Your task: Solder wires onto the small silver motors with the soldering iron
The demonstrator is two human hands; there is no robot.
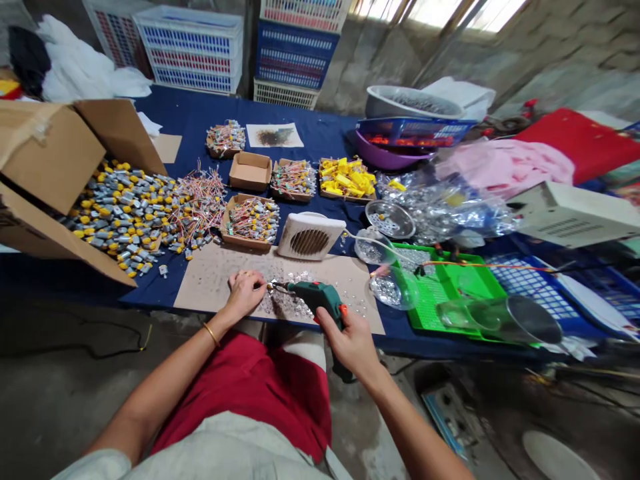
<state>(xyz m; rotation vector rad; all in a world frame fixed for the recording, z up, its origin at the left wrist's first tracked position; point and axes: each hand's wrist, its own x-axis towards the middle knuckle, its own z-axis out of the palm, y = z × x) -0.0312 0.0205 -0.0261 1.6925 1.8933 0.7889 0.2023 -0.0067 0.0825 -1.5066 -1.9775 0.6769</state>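
Note:
My right hand [350, 337] is wrapped round the handle of a green power screwdriver [317, 295], which points left. Its tip meets a small part [271, 287] at the fingertips of my left hand [245, 293]. The fingers of that hand are pinched together on this part, which is too small to make out. Both hands are over a cardboard sheet [200, 280] strewn with small shiny pieces [300, 308]. Just behind the tool stands a white fan-like box [311, 238] with a round grille.
An open carton [45, 220] spills yellow-capped motors [125, 213] at the left. Behind the sheet sit small cardboard trays [250, 171] of wired parts and yellow pieces [347, 177]. Bowls [390, 220] and a green basket [450, 287] holding a clear container stand at the right.

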